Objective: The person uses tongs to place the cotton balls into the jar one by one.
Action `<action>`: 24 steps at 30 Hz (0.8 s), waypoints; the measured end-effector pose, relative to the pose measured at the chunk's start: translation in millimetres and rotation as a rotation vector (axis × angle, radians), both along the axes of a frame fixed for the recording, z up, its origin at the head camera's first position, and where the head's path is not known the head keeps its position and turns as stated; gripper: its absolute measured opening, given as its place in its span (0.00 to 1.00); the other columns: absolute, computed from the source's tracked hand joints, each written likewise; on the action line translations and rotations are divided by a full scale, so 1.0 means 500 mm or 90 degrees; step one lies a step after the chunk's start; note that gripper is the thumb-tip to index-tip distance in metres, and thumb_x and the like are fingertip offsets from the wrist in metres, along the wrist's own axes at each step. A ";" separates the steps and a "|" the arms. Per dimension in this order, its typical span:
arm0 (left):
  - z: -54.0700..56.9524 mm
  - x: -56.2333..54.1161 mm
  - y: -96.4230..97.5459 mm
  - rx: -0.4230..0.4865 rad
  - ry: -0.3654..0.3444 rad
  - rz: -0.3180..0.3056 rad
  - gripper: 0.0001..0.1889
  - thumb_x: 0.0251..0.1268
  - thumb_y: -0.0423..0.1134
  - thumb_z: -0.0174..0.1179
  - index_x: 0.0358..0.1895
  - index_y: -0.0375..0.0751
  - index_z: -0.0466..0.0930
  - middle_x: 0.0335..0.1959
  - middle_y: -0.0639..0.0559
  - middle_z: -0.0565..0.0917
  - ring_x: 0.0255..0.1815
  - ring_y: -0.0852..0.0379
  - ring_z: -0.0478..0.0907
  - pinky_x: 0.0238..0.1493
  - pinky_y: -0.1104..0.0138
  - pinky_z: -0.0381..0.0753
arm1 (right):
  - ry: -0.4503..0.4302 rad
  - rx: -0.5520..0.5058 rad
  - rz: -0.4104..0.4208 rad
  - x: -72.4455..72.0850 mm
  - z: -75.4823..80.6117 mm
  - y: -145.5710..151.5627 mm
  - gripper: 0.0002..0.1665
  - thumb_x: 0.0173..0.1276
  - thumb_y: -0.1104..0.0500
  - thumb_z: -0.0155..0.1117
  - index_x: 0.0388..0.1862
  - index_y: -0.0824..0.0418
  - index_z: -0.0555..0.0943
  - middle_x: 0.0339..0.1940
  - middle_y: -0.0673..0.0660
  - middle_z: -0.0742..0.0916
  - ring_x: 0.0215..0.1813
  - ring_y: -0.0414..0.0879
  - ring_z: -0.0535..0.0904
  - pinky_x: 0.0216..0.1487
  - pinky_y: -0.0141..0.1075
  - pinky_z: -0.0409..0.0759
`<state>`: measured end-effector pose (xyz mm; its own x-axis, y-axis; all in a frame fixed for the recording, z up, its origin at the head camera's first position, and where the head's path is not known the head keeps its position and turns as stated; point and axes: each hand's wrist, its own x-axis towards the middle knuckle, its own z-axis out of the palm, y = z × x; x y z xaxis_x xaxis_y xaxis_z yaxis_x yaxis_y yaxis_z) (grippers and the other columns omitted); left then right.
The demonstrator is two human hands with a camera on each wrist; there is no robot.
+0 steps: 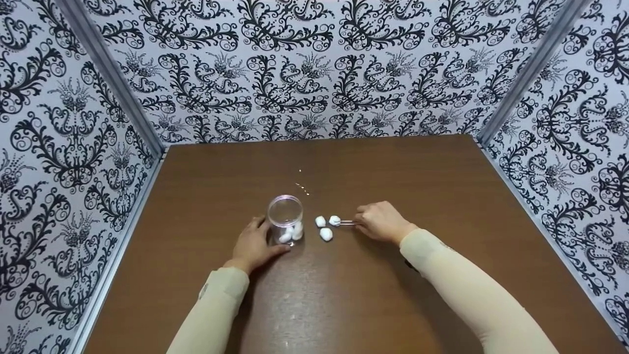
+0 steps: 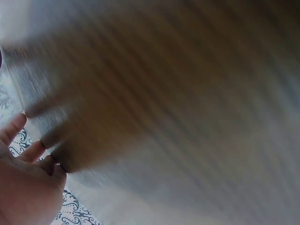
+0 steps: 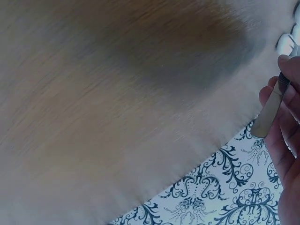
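Observation:
A clear plastic jar (image 1: 286,224) stands upright on the table, with white cotton balls (image 1: 286,236) at its bottom. Around its left side my left hand (image 1: 252,246) holds it, thumb in front and fingers behind. My right hand (image 1: 382,221) pinches metal tweezers (image 1: 347,222), whose flat rear end shows in the right wrist view. The tweezers' tips are at a cotton ball (image 1: 334,220) on the table; whether they squeeze it I cannot tell. Beside it lie another cotton ball (image 1: 320,221) and, nearer me, a third cotton ball (image 1: 326,234).
Brown wood-grain table (image 1: 393,167) under everything. Small pale specks (image 1: 302,188) lie on it behind the jar. Patterned walls (image 1: 314,73) with grey metal strips enclose the back and both sides.

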<state>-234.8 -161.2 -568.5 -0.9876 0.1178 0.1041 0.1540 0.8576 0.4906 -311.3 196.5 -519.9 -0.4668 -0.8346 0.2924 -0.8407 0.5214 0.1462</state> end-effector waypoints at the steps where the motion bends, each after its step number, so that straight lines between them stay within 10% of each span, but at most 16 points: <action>1: 0.000 0.000 0.000 0.001 -0.002 0.001 0.49 0.45 0.66 0.74 0.69 0.40 0.72 0.70 0.33 0.67 0.72 0.33 0.60 0.69 0.45 0.61 | 0.003 -0.001 0.001 -0.001 0.000 0.000 0.05 0.58 0.57 0.76 0.29 0.56 0.86 0.25 0.49 0.81 0.22 0.46 0.78 0.22 0.44 0.78; 24: 0.000 -0.001 0.001 0.006 0.015 -0.002 0.48 0.45 0.63 0.75 0.68 0.38 0.73 0.69 0.34 0.69 0.72 0.33 0.60 0.69 0.45 0.61 | -0.004 -0.017 -0.032 -0.007 0.003 0.009 0.06 0.58 0.58 0.73 0.25 0.56 0.85 0.23 0.48 0.80 0.20 0.43 0.74 0.20 0.43 0.76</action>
<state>-235.1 -160.9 -568.4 -0.9845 0.1200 0.1279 0.1682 0.8524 0.4951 -314.6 201.1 -518.2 -0.5096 -0.8023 0.3108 -0.8143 0.5664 0.1268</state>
